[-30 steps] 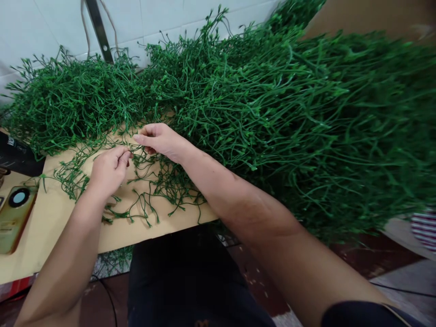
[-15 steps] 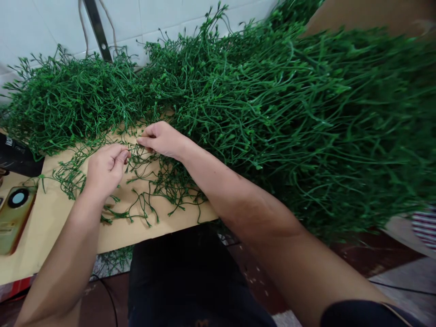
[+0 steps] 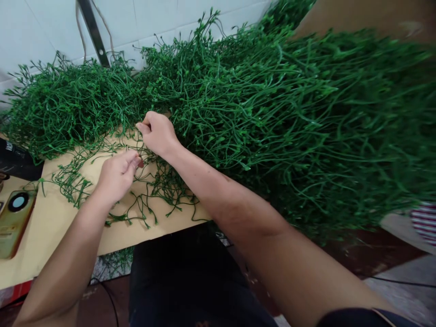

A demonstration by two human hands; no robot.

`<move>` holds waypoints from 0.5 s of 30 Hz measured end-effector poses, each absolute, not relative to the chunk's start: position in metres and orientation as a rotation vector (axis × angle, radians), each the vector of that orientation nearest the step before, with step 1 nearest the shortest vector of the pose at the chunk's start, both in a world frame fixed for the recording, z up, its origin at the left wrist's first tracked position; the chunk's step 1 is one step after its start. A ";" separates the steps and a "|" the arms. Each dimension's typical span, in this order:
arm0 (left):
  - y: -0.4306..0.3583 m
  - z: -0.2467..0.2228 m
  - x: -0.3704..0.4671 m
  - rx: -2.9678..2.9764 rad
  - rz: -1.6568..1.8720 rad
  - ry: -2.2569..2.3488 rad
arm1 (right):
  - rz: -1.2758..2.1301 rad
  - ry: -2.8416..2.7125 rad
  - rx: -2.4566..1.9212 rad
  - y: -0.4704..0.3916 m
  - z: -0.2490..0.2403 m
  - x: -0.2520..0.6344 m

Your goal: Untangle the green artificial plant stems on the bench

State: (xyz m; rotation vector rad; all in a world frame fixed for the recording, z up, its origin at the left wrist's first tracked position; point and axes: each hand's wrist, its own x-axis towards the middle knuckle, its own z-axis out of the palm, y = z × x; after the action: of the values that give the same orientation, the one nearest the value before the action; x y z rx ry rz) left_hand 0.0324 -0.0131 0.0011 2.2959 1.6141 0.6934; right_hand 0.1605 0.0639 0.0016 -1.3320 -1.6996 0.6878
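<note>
Head view: loose green stems [image 3: 167, 185], tangled, no single long axis, lying on the desk [image 3: 61, 218] beneath and around our left hand [image 3: 117, 176] and right hand [image 3: 158, 131], the right nearer the large green pile [image 3: 245, 104]. Hands apart from each other, each curled; whether either is clamped on a stem, we cannot tell.

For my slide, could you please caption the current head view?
Left hand and right hand above loose green stems on a tan board.
</note>
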 end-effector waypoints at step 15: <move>-0.016 0.002 0.020 2.265 1.168 1.676 | 1.075 -1.596 -0.976 0.063 -0.003 0.163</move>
State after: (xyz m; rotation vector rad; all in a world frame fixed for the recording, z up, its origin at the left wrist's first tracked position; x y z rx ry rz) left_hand 0.0204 -0.0159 0.0022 2.2655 1.6762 1.1682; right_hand 0.1634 0.0629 -0.0035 -0.9763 -1.5960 1.0748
